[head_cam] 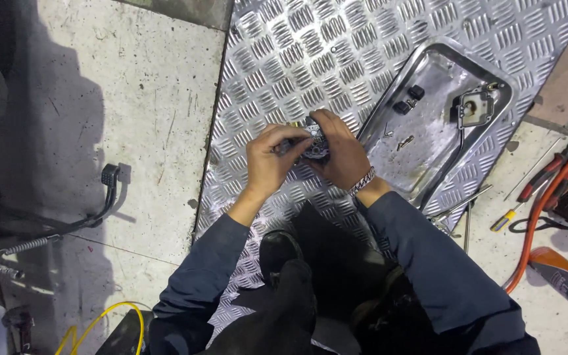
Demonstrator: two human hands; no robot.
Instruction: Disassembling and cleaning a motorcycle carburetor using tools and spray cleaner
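While both hands, left hand [267,161] and right hand [343,154], clasp the small dark part [315,143] mid-frame, steady it over the metal tray [428,141] so loose screws [405,141] stay put.

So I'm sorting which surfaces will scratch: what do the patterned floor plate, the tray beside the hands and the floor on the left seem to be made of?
The floor plate looks like bright metal tread plate, likely aluminium or steel: raised dashes, shiny glare. The tray seems to be polished sheet metal, perhaps stainless: mirror-like sheen, rolled rim. The floor looks like bare concrete: matt grey, scuffed and stained.
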